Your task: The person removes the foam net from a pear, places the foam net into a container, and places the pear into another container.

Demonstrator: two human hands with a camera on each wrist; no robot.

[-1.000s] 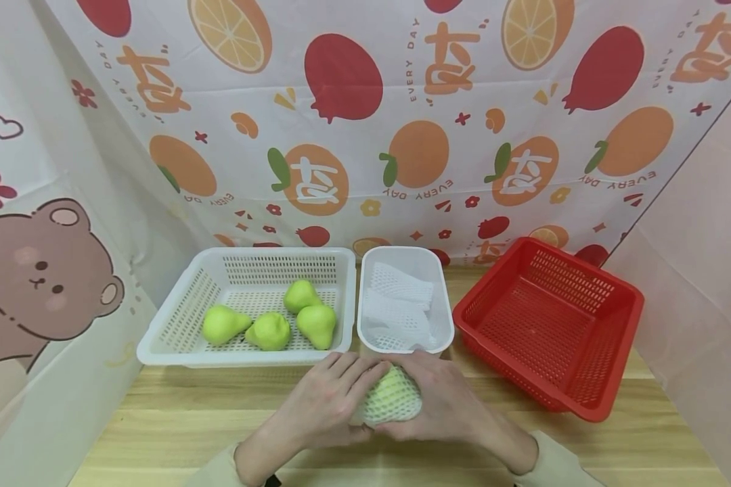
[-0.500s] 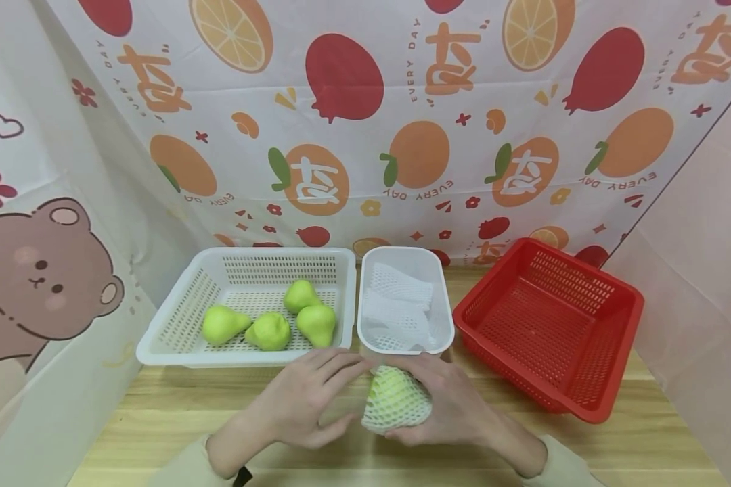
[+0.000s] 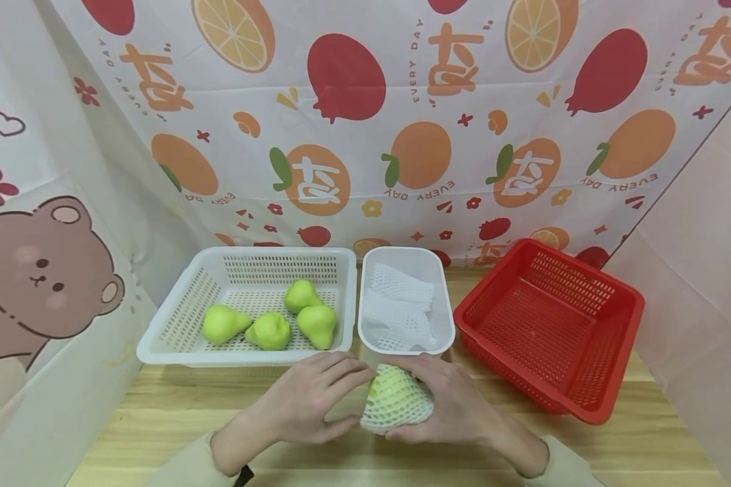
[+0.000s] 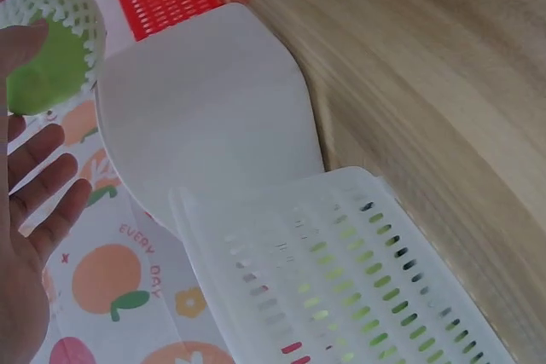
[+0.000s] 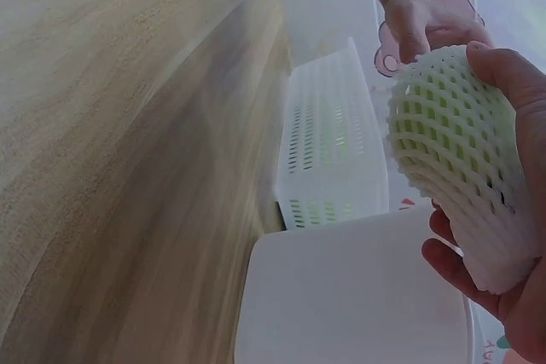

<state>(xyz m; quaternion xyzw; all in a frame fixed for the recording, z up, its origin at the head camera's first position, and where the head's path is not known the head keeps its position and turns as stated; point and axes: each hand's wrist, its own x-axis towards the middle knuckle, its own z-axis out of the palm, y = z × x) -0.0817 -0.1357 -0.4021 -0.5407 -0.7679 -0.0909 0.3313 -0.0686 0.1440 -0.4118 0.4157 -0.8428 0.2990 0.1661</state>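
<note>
In front of the white bin, a green pear in a white foam net sleeve is held by my right hand, its thumb and fingers curled round the sleeved fruit. My left hand is at the pear's left side, fingers extended and spread; whether its fingertips touch the pear is hard to tell. The left wrist view shows bare green pear at the sleeve's open end. In the right wrist view the foam sleeve narrows to a loose tail below the fruit. Several unsleeved pears lie in the white basket.
A white bin beside the basket contains flat foam net sleeves. The red basket stands at the right, set at an angle. All stand on a wooden table before a fruit-printed curtain.
My left hand has let go of the sleeved pear and drawn left, its fingers opening. The pear has turned and shifted slightly right in my right hand. Little differs over the last half second.
</note>
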